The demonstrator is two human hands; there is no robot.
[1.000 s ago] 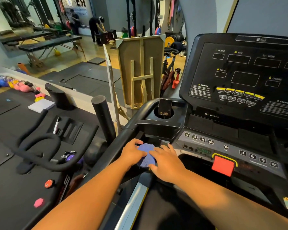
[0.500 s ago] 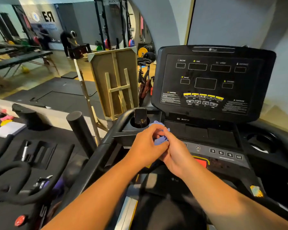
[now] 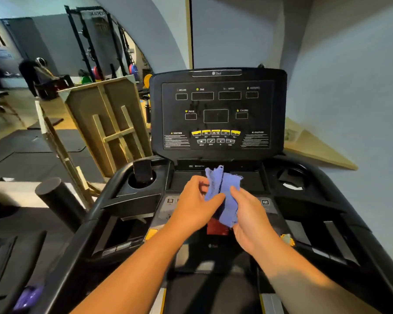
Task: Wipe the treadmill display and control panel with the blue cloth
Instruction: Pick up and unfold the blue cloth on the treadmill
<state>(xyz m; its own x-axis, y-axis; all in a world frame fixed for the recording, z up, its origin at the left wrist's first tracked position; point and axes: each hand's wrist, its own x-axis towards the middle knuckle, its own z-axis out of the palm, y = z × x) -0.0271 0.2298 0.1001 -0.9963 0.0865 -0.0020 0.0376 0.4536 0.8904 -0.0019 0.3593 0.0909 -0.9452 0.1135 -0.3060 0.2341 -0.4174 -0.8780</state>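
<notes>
The blue cloth (image 3: 224, 191) hangs crumpled between both hands, in the air above the treadmill's control panel (image 3: 265, 202). My left hand (image 3: 195, 203) pinches its left side and my right hand (image 3: 250, 214) grips its lower right part. The black display (image 3: 217, 114) stands upright behind the cloth, dark, with yellow buttons along its lower part. The cloth touches neither the display nor the panel. My hands hide most of the panel's number keys and part of the red safety key (image 3: 216, 227).
A cup holder (image 3: 141, 180) with a dark object stands at the console's left, another cup holder (image 3: 292, 177) at its right. A wooden frame (image 3: 109, 123) leans left of the treadmill. A black bike handlebar post (image 3: 57, 198) rises at left. People stand far back left.
Both hands lifted the cloth from the console's left edge to mid-air in front of the display. The view swung right, centring the display.
</notes>
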